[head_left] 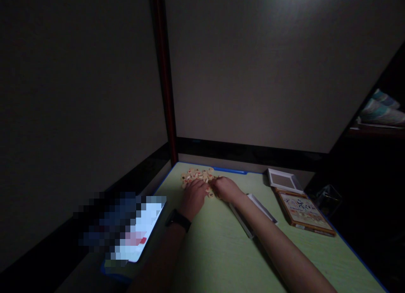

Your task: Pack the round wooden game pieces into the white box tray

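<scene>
Two hands at work near the far left corner of a green table [209, 251]. The round pieces [193, 175] lie heaped by that corner. The left hand [196, 192] reaches palm down to the heap's near side; the right hand [225, 188] curls at its right; whether either pinches a piece cannot be told. Possible faults: a broad push could spill pieces over the far edge; a lowered right forearm could shift the white tray [263, 208].
</scene>
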The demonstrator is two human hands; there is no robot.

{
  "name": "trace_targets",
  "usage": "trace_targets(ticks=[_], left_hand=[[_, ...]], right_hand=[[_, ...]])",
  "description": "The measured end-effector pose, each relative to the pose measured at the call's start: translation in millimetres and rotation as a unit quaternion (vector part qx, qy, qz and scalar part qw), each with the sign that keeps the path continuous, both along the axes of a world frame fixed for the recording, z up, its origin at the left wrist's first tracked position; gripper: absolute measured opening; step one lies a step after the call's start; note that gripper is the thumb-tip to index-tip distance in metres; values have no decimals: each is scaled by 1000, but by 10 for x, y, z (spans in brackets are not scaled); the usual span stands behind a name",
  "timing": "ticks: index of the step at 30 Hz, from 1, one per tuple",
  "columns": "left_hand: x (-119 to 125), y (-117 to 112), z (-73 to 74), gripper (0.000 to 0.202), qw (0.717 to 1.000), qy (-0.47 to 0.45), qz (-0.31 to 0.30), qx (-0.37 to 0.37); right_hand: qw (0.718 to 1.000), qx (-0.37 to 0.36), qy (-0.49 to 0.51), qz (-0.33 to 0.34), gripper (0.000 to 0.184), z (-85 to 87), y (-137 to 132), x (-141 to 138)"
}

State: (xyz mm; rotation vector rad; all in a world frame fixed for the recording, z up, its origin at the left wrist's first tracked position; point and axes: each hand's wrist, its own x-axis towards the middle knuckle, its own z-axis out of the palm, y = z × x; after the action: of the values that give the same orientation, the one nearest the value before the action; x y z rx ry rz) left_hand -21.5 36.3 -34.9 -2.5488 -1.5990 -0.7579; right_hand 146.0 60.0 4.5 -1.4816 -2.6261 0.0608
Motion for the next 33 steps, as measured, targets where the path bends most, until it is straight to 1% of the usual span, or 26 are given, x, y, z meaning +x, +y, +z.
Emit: trace_targets(ticks=[3, 5, 8, 11, 13, 17, 20, 23, 27, 30, 33], left_hand=[[-37, -24, 62, 29, 1000, -25, -7, 3], [-66, -45, 96, 32, 999, -29, -21, -1], [-91, -82, 130, 27, 1000, -10, -23, -15], [-91, -118, 153, 17, 999, -1, -11, -41], [-83, -137, 167, 13, 998, -11, -14, -60], [-64, -153, 178, 11, 996, -33, -19, -84], [-59, -144, 163, 10, 996, -34, -22, -85], [-75, -114, 157, 8, 995, -42, -33, -85], [-170, -53, 214, 6, 990, -75, -50, -104], [-279, -27, 262, 10, 990, -98, -23, -94], [-352, -31, 267, 17, 994, -81, 15, -67]], right_hand=[[1000, -17, 26, -2, 30, 13, 32, 45], [998, -36, 48, 3, 30, 13, 63, 77], [995, -63, 76, 18, 32, -1, 114, 119], [994, -69, 83, 27, 29, -12, 155, 156], [995, -64, 76, 31, 26, -10, 164, 172], [997, -38, 57, 25, 22, 16, 126, 152], [999, -7, 46, 18, 21, 31, 58, 80], [999, 12, 33, 25, 22, 13, -11, -12], [999, 17, 6, 27, 24, -32, -56, -105], [1000, 13, -4, 26, 28, -30, -68, -134], [1000, 8, 5, 25, 31, 1, -78, -130]])
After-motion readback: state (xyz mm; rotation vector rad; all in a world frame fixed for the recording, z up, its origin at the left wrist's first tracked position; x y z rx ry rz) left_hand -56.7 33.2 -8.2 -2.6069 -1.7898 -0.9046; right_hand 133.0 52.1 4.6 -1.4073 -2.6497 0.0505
